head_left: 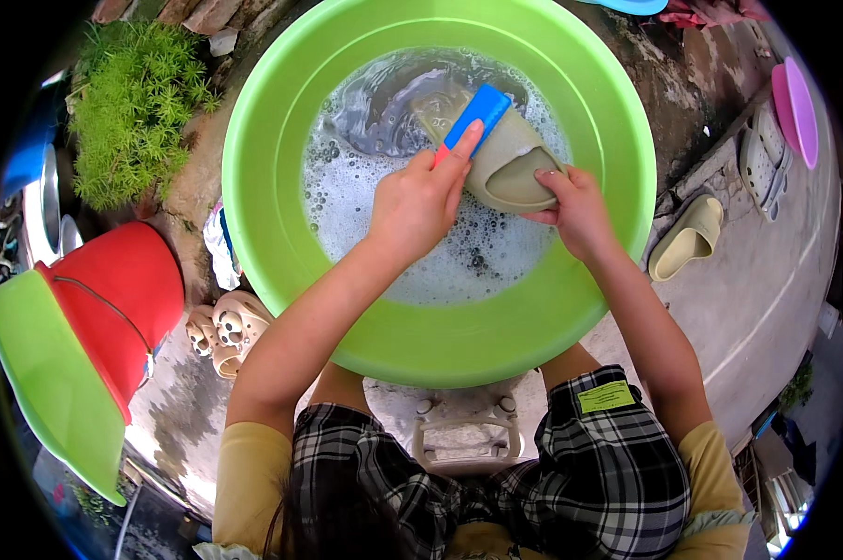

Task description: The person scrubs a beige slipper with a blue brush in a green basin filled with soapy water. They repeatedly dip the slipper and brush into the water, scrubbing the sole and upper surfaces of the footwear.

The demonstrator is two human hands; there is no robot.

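In a large green basin [281,187] of soapy water [496,257], my two hands meet over an olive-grey slipper [510,163]. My right hand [580,207] grips the slipper at the rounded strap end, thumb on the strap. Its far end reaches down to the water's surface. Closed round a blue and red scrubbing brush [477,117], my left hand [423,194] lays it slantwise across the slipper, index finger stretched along the brush's back. The bristles are hidden underneath.
Left of the basin stand a red bucket [127,299], a light green basin [53,373] and beige clogs [239,322]. On the right are a single tan slipper [687,238], grey clogs [762,163] and a pink basin [799,112]. Green plants [137,112] grow at the upper left.
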